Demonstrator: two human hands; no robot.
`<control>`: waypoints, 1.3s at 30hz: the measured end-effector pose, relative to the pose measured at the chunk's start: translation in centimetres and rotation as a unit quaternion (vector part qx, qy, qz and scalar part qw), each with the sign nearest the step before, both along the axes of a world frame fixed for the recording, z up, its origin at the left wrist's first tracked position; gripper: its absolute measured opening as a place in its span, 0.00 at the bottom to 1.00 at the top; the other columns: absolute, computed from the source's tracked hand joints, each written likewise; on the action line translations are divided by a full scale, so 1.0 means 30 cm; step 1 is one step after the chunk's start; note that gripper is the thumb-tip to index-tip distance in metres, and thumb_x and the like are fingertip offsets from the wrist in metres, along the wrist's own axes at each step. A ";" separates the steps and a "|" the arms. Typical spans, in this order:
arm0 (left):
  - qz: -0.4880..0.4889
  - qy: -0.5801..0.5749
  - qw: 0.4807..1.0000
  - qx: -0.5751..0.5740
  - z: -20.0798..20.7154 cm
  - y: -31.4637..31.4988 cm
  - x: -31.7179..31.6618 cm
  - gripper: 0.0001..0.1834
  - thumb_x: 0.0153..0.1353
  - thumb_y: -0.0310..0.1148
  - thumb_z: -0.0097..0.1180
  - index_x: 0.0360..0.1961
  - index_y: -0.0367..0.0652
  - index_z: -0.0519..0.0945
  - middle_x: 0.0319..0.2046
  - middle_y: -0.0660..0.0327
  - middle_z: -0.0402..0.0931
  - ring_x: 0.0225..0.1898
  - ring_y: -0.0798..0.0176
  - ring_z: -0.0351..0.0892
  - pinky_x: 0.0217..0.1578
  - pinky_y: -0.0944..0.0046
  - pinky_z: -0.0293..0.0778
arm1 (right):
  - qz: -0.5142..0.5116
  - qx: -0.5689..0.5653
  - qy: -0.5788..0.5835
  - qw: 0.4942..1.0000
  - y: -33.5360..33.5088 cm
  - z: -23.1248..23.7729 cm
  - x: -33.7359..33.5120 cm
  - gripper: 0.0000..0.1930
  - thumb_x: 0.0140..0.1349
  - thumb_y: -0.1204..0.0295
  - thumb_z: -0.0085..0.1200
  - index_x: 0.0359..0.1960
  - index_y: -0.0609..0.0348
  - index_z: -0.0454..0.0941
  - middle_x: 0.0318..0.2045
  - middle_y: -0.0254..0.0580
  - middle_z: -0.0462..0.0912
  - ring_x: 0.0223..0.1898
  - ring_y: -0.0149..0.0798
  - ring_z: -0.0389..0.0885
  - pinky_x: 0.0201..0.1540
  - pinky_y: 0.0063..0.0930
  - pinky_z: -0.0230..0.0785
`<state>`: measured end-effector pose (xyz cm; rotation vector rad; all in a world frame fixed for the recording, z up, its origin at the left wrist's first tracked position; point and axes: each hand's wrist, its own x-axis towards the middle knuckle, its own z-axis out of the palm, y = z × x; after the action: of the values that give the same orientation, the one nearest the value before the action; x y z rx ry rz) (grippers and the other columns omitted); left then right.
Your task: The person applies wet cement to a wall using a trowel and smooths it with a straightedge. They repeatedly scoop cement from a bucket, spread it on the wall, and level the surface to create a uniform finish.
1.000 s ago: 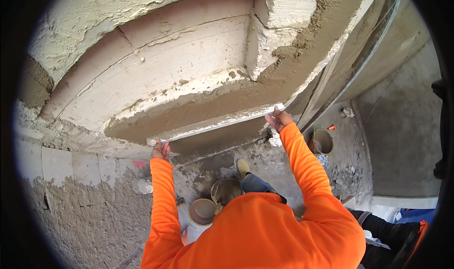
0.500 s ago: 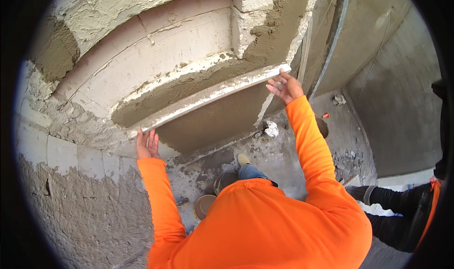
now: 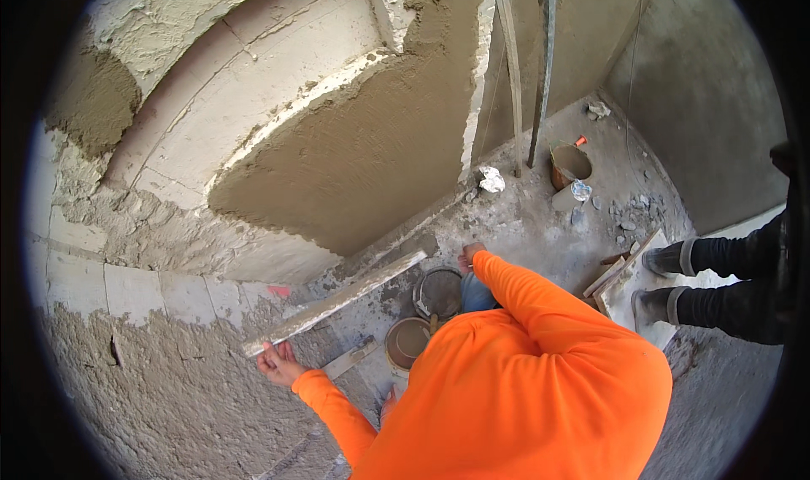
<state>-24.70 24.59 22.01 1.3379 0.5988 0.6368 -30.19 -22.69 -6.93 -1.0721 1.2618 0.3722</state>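
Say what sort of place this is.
Probably a building site: a partly rendered wall, loose rubble on the ground, and a long, mortar-smeared board in the person's left hand.

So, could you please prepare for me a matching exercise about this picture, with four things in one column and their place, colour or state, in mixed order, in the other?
Column 1
1. Long bar
2. Right hand
3. Right sleeve
4. White crumpled lump

Column 2
A. Orange
B. Lying on the floor
C. Held near one end by the left hand
D. Bare, apart from the bar

Right pairs: 1-C, 2-D, 3-A, 4-B
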 end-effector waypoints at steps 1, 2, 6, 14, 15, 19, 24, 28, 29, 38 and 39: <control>0.002 0.001 1.000 0.015 -0.017 0.034 -0.033 0.22 0.62 0.39 0.67 0.47 0.43 0.68 0.42 0.61 0.72 0.37 0.62 0.77 0.43 0.60 0.81 | 0.056 -0.023 0.022 0.998 0.009 -0.026 -0.027 0.13 0.69 0.63 0.52 0.38 0.60 0.82 0.42 0.52 0.85 0.41 0.53 0.85 0.38 0.50 0.82; 0.009 0.009 1.000 0.028 -0.030 0.066 -0.064 0.22 0.61 0.39 0.67 0.46 0.43 0.68 0.41 0.62 0.72 0.37 0.63 0.76 0.43 0.60 0.81 | 0.112 -0.045 0.045 0.992 0.019 -0.046 -0.055 0.12 0.68 0.65 0.53 0.37 0.60 0.83 0.43 0.53 0.85 0.42 0.53 0.86 0.40 0.48 0.82; 0.036 0.003 0.996 0.084 -0.091 0.117 -0.212 0.21 0.63 0.39 0.66 0.46 0.42 0.67 0.40 0.63 0.70 0.38 0.65 0.76 0.45 0.62 0.80 | 0.376 -0.181 0.083 0.905 0.039 -0.122 -0.139 0.11 0.66 0.66 0.53 0.40 0.59 0.84 0.43 0.53 0.85 0.45 0.50 0.86 0.44 0.42 0.81; 0.078 0.080 0.976 0.188 -0.238 0.120 -0.467 0.22 0.68 0.37 0.59 0.53 0.35 0.66 0.47 0.51 0.72 0.48 0.55 0.79 0.56 0.54 0.79 | 0.352 0.045 0.212 0.911 0.151 -0.695 -0.221 0.18 0.68 0.60 0.51 0.46 0.63 0.82 0.44 0.56 0.85 0.46 0.51 0.85 0.37 0.45 0.83; 0.082 0.083 0.971 0.207 -0.254 0.112 -0.478 0.23 0.68 0.37 0.59 0.54 0.34 0.66 0.49 0.50 0.72 0.49 0.55 0.79 0.56 0.54 0.79 | 0.322 0.076 0.197 0.923 0.194 -0.796 -0.264 0.20 0.69 0.58 0.49 0.46 0.66 0.80 0.47 0.60 0.83 0.45 0.53 0.85 0.29 0.47 0.82; 0.108 0.129 0.941 0.294 -0.279 0.101 -0.521 0.36 0.68 0.38 0.59 0.66 0.29 0.55 0.51 0.44 0.72 0.50 0.51 0.79 0.58 0.51 0.77 | 0.501 0.494 0.142 0.697 0.389 -1.134 -0.331 0.26 0.70 0.53 0.45 0.52 0.67 0.77 0.53 0.63 0.78 0.54 0.56 0.80 0.51 0.54 0.77; 0.139 0.137 0.916 0.350 -0.347 0.126 -0.589 0.31 0.67 0.35 0.60 0.59 0.28 0.59 0.47 0.44 0.72 0.49 0.49 0.78 0.59 0.48 0.76 | 0.622 -0.040 -0.019 0.781 0.731 -1.147 -0.367 0.26 0.69 0.54 0.44 0.56 0.65 0.74 0.55 0.66 0.76 0.57 0.64 0.74 0.61 0.51 0.68; 0.163 0.145 0.918 0.331 -0.373 0.182 -0.615 0.39 0.66 0.34 0.61 0.69 0.28 0.52 0.52 0.44 0.71 0.53 0.44 0.77 0.62 0.47 0.74 | 0.101 -0.451 0.062 0.885 0.737 -1.123 -0.380 0.32 0.65 0.52 0.49 0.64 0.61 0.65 0.58 0.66 0.72 0.58 0.67 0.71 0.61 0.49 0.66; 0.133 0.133 0.925 0.329 -0.376 0.182 -0.623 0.36 0.68 0.32 0.59 0.67 0.27 0.54 0.51 0.45 0.72 0.52 0.50 0.77 0.60 0.52 0.74 | 0.046 -0.464 0.120 0.877 0.722 -1.140 -0.382 0.35 0.63 0.52 0.52 0.66 0.60 0.61 0.59 0.65 0.70 0.57 0.67 0.71 0.60 0.49 0.67; 0.107 0.059 0.938 0.324 -0.438 0.118 -0.605 0.17 0.64 0.24 0.60 0.51 0.32 0.71 0.41 0.43 0.76 0.39 0.47 0.83 0.45 0.46 0.85 | 0.139 0.154 0.243 0.947 0.837 -1.330 -0.310 0.29 0.58 0.49 0.56 0.56 0.55 0.75 0.56 0.53 0.78 0.49 0.48 0.81 0.53 0.41 0.74; 0.113 0.058 0.938 0.322 -0.442 0.117 -0.608 0.18 0.63 0.24 0.60 0.52 0.32 0.70 0.41 0.43 0.76 0.39 0.46 0.83 0.45 0.46 0.85 | 0.195 0.117 0.231 0.946 0.833 -1.309 -0.346 0.28 0.59 0.50 0.56 0.55 0.55 0.76 0.55 0.53 0.78 0.49 0.48 0.82 0.52 0.41 0.74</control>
<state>-42.94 28.08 8.73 1.9445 0.6740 1.0024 -40.56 2.29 -46.19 -1.0594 1.3649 1.1013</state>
